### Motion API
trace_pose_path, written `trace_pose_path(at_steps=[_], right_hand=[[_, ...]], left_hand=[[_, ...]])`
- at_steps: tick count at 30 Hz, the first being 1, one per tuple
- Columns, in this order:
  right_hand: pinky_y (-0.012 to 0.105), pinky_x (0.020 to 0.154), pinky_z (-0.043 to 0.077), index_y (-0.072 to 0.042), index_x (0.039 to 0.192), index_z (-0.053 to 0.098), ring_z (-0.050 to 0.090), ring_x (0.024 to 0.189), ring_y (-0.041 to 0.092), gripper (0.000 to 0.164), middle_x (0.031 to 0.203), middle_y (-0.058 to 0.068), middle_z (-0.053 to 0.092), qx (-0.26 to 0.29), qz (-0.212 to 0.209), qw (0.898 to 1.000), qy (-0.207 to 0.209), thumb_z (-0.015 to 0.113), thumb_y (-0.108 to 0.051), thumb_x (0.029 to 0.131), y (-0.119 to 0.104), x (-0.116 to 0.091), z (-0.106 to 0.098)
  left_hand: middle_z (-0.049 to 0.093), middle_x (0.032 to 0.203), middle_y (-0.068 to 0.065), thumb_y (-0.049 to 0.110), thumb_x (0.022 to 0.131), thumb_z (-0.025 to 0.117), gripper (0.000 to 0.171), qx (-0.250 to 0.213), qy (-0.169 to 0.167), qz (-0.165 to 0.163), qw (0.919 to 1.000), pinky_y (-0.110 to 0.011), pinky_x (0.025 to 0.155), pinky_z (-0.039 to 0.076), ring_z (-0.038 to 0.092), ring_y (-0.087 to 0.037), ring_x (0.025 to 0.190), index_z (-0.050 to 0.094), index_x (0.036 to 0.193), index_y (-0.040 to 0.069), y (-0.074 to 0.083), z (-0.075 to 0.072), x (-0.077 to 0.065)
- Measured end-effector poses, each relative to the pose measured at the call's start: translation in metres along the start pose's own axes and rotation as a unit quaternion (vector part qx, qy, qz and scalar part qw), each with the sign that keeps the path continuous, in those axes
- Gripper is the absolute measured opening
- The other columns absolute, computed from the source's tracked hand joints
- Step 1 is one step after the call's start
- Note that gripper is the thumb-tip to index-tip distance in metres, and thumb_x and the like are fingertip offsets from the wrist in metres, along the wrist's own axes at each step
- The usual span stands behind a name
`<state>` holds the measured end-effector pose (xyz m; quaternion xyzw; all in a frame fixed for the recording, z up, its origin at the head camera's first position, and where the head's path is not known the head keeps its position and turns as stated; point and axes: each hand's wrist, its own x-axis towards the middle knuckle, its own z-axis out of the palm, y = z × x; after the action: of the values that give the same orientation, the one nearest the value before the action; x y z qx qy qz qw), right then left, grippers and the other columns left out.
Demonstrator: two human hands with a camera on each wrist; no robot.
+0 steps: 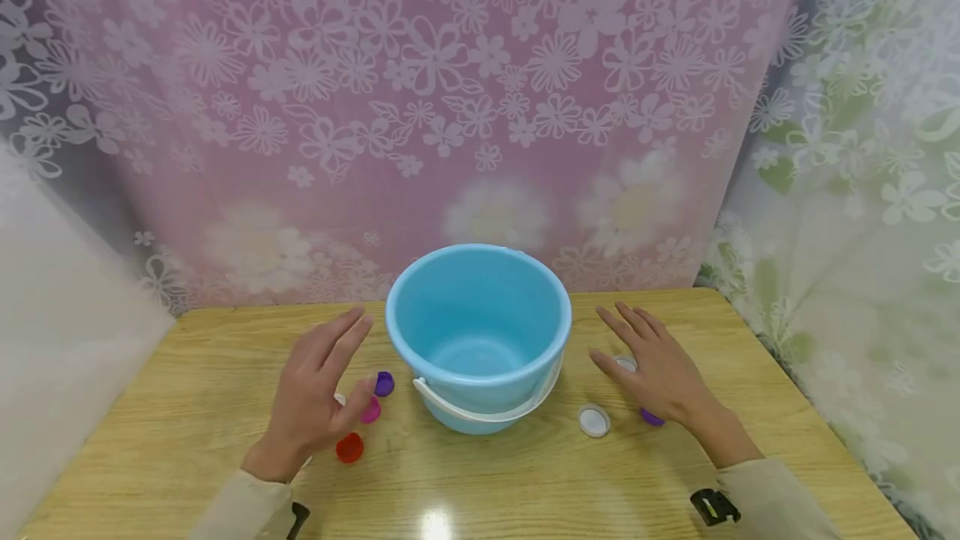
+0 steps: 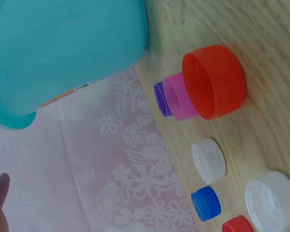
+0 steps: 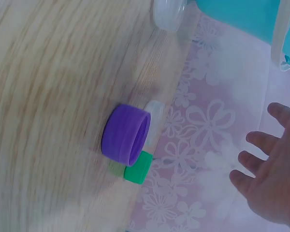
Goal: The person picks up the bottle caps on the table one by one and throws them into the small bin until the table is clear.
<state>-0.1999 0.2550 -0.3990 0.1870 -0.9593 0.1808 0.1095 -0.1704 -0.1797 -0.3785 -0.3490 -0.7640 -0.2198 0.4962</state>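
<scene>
A light blue bucket [image 1: 480, 398] stands upright at the middle of the table, its white handle [image 1: 480, 417] hanging down at the front. To its left hovers my left hand [image 1: 315, 394], fingers spread and holding nothing. On the bucket's right my right hand [image 1: 663, 369] is held in the air, fingers extended, also bare. Beneath and beside the left hand lie a red cap [image 1: 349, 447], a pink cap [image 1: 371, 410] and a purple cap [image 1: 384, 383]. Near the right hand are a white cap [image 1: 594, 421] and another purple cap [image 3: 125, 134], with a green cap [image 3: 138, 167] behind it.
In the left wrist view, white caps [image 2: 209, 160], a blue cap [image 2: 206, 203] and a smaller red cap [image 2: 237, 224] sit farther left on the wooden table [image 1: 480, 490]. A pink flowered curtain [image 1: 450, 107] hangs right behind the table's back edge.
</scene>
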Motion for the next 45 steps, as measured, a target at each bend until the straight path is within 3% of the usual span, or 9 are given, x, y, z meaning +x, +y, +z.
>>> trace_pose_path(at_steps=[8, 17, 32, 39, 45], right_hand=[[0.064, 0.099, 0.026, -0.021, 0.150, 0.032, 0.026, 0.136, 0.040, 0.065, 0.152, 0.013, 0.030, 0.010, -0.017, 0.999, 0.045, 0.054, -0.047, 0.094, -0.007, 0.000, 0.000], [0.063, 0.100, 0.027, -0.023, 0.149, 0.034, 0.030, 0.134, 0.042, 0.063, 0.151, 0.012, 0.032, 0.019, -0.022, 0.999, 0.046, 0.055, -0.045, 0.093, -0.010, 0.000, 0.003], [0.065, 0.094, 0.032, -0.026, 0.150, 0.031, 0.033, 0.132, 0.040, 0.062, 0.151, 0.011, 0.032, 0.021, -0.005, 0.999, 0.031, 0.052, -0.047, 0.095, -0.009, -0.005, 0.009], [0.065, 0.093, 0.033, -0.025, 0.150, 0.032, 0.034, 0.132, 0.040, 0.062, 0.151, 0.011, 0.032, 0.022, -0.006, 0.999, 0.033, 0.052, -0.047, 0.095, -0.009, -0.006, 0.012], [0.065, 0.094, 0.032, -0.027, 0.150, 0.031, 0.033, 0.133, 0.040, 0.063, 0.152, 0.010, 0.031, 0.021, -0.001, 1.000, 0.024, 0.051, -0.048, 0.095, -0.008, -0.007, 0.013]], left_hand=[[0.061, 0.115, -0.024, 0.040, 0.095, 0.042, 0.052, -0.035, 0.046, 0.061, 0.9965, -0.045, 0.078, 0.043, 0.059, -0.039, 0.094, 0.061, 0.115, -0.005, 0.009, 0.008, 0.014], [0.061, 0.114, -0.024, 0.039, 0.092, 0.045, 0.051, -0.056, 0.051, 0.087, 0.9933, -0.046, 0.083, 0.041, 0.059, -0.038, 0.099, 0.062, 0.114, -0.004, 0.016, 0.019, 0.019], [0.061, 0.119, -0.020, 0.045, 0.092, 0.045, 0.053, -0.056, 0.057, 0.097, 0.9921, -0.050, 0.093, 0.037, 0.057, -0.038, 0.107, 0.064, 0.115, 0.001, 0.016, 0.035, 0.018], [0.064, 0.111, -0.019, 0.048, 0.092, 0.046, 0.054, -0.059, 0.052, 0.113, 0.9906, -0.051, 0.091, 0.040, 0.059, -0.037, 0.103, 0.067, 0.108, 0.002, 0.014, 0.041, 0.016], [0.064, 0.099, -0.013, 0.050, 0.090, 0.047, 0.051, -0.067, 0.040, 0.102, 0.9917, -0.052, 0.091, 0.041, 0.059, -0.035, 0.096, 0.066, 0.096, 0.003, 0.012, 0.046, 0.015]])
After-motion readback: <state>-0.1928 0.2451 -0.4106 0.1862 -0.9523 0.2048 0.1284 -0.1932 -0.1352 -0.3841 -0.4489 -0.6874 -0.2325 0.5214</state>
